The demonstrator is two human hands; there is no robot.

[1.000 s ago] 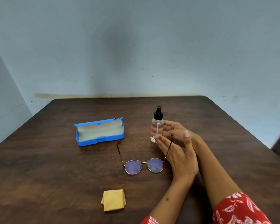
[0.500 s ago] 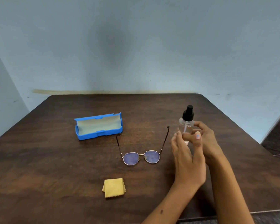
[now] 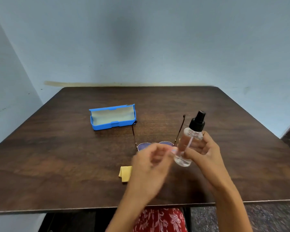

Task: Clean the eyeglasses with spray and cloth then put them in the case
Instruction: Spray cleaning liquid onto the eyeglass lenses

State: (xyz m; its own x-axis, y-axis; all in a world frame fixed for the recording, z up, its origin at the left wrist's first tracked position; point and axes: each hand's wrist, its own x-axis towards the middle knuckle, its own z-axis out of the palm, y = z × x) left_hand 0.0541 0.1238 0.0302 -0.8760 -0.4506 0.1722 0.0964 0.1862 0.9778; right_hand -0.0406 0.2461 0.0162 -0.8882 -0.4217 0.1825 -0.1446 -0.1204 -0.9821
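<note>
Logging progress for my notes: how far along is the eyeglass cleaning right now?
Early. Done: the blue case lies open. In hand: the right hand holds the spray bottle off the table; the blurred left hand is over the eyeglasses, which lie on the table. Left: spraying, wiping with the folded yellow cloth, casing the glasses.

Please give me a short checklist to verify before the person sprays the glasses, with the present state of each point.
1. Spray bottle held firmly in the right hand: ok.
2. Black nozzle aimed at the lenses: cannot tell; the bottle tilts, but the opening is not visible.
3. Glasses lying open on the table, arms unfolded: ok.
4. Left hand clear of the lenses: not ok; it is blurred and covers part of them.
5. Yellow cloth within reach beside the left hand: ok.
6. Blue case open and ready: ok.
</note>
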